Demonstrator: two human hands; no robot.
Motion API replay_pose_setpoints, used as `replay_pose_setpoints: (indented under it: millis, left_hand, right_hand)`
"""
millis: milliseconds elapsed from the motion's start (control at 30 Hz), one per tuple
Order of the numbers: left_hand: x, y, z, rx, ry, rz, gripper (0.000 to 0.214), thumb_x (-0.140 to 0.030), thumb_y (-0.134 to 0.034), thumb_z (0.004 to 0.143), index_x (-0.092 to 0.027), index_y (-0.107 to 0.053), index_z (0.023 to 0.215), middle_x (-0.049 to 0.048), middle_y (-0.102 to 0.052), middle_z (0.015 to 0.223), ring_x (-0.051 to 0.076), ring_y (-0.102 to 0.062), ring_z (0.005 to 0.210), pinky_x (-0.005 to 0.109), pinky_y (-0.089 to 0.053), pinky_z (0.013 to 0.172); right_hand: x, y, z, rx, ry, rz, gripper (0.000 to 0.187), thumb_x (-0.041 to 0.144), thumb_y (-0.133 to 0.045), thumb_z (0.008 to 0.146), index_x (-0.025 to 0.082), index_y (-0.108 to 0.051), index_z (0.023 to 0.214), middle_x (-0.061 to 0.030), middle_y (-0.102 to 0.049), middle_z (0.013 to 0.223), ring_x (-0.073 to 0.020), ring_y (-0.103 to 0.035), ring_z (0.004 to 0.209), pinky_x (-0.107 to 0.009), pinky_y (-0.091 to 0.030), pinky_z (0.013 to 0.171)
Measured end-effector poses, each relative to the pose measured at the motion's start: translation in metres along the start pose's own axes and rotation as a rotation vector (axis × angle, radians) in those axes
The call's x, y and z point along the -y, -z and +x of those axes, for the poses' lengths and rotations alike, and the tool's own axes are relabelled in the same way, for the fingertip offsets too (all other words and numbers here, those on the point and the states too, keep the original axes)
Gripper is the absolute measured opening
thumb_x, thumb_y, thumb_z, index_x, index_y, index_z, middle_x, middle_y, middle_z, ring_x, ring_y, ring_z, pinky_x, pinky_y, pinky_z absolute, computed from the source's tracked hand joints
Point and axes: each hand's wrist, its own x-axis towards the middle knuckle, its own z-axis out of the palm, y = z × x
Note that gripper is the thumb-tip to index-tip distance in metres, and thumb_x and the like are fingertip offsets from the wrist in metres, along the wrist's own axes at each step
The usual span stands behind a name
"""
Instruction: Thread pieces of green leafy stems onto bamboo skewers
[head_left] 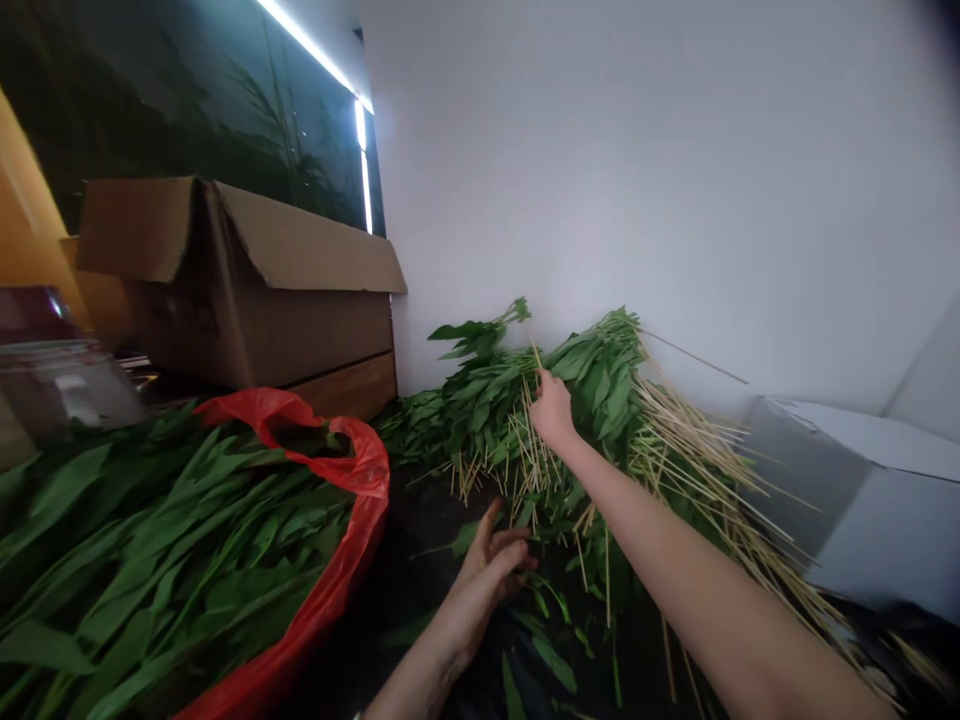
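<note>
My right hand (553,408) reaches out to the pile by the wall, its fingers pinched on a thin pale stick (535,351) that points up. Beside and behind it lie bunches of green leaves (487,385) on sticks; whether the raised leafy sprig (480,335) belongs to the held stick, I cannot tell. My left hand (491,560) hovers lower, over the dark surface, with fingers apart and nothing visible in it. Many bare stick ends (690,440) fan out to the right of my right hand. Loose leaves (551,660) lie scattered below.
A red plastic bag (367,470) full of long leafy stems (187,540) stands at left. Behind it are an open cardboard box (300,330) and a pale container (71,385). A white box (885,510) sits at right, below the white wall (675,160).
</note>
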Motion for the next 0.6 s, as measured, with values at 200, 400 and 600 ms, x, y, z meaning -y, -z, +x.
replay_pose_setpoints:
  millis: [200,400,600]
  left_hand:
    - [0.003,0.002,0.002,0.031,0.034,-0.012,0.083,-0.046,-0.074,0.074,-0.03,-0.034,0.144,0.011,-0.055,0.131,0.017,-0.063,0.091,0.027,-0.042,0.076]
    - [0.006,0.004,0.004,0.025,0.061,-0.006,0.077,-0.045,-0.076,0.072,-0.029,-0.043,0.139,0.0105,-0.055,0.131,0.017,-0.064,0.09,0.028,-0.043,0.076]
    - [-0.003,0.004,0.004,-0.027,0.02,0.006,0.069,-0.042,-0.075,0.073,-0.026,-0.049,0.135,0.0109,-0.059,0.126,0.016,-0.064,0.088,0.026,-0.045,0.075]
  right_hand:
    - [-0.021,-0.03,-0.003,0.261,-0.178,-0.15,0.034,0.034,-0.059,0.093,0.017,-0.056,0.122,-0.0088,-0.06,0.121,-0.0214,-0.062,0.1,-0.042,-0.054,0.084]
    - [-0.013,-0.023,-0.013,0.427,-0.106,-0.249,0.037,0.033,-0.062,0.091,0.012,-0.057,0.121,-0.012,-0.059,0.121,-0.0226,-0.062,0.102,-0.041,-0.053,0.086]
    - [0.005,0.003,-0.02,0.488,0.074,-0.259,0.035,0.033,-0.061,0.091,0.014,-0.057,0.121,-0.0105,-0.059,0.121,-0.0221,-0.062,0.102,-0.041,-0.053,0.085]
